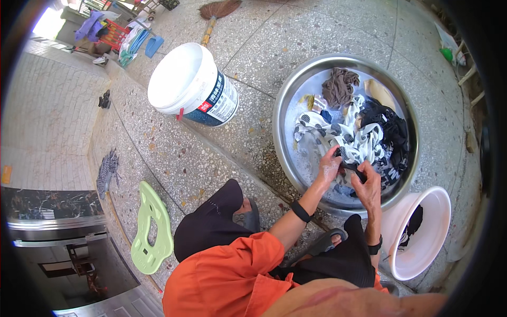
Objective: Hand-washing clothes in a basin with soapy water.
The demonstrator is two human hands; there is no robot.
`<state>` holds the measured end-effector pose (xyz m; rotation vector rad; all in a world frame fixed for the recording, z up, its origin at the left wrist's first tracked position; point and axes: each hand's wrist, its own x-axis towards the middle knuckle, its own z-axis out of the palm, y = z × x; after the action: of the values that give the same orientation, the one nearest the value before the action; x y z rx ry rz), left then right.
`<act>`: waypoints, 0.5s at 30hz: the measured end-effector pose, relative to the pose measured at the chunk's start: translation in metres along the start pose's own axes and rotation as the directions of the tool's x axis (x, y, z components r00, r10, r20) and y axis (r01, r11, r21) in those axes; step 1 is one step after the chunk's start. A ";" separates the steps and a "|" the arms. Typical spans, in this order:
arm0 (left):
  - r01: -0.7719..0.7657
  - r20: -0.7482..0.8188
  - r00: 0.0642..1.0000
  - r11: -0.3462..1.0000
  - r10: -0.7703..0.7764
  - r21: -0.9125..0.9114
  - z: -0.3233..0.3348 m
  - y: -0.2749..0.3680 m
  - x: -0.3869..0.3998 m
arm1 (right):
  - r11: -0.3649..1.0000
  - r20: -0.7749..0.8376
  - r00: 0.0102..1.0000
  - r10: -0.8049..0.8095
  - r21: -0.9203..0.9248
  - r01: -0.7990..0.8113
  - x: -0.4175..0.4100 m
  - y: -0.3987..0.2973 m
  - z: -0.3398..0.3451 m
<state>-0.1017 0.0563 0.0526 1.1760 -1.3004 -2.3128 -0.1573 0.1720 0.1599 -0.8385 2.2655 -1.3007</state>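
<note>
A large round stainless steel basin [280, 119] holds sudsy water and wet clothes. My left hand [329, 164] and my right hand [366, 184] are over its near part, both gripping a small dark cloth [349, 168] stretched between them. Suds cling to my left hand. Just beyond them lies a white cloth with black dots [348, 134]. A brown cloth [339, 87] is bunched at the far side, beside a beige piece [378, 93]. Black clothes [390, 126] lie along the right side, some with white lettering.
A white plastic bucket [206, 87] stands left of the basin, with a straw broom [214, 16] beyond it. At the right is a pale pink tub [429, 249] with a black cloth [414, 224] inside. A green plastic board [144, 245] lies at the left.
</note>
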 end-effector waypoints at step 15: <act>-0.476 0.244 0.878 0.687 0.413 0.549 -0.007 -0.017 0.006 | 0.999 0.028 0.999 0.035 -0.010 -0.035 0.004 0.006 0.002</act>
<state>-0.0973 0.0588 0.0337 0.7417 -2.1764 -1.6574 -0.1607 0.1708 0.1533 -0.8121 2.2560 -1.2561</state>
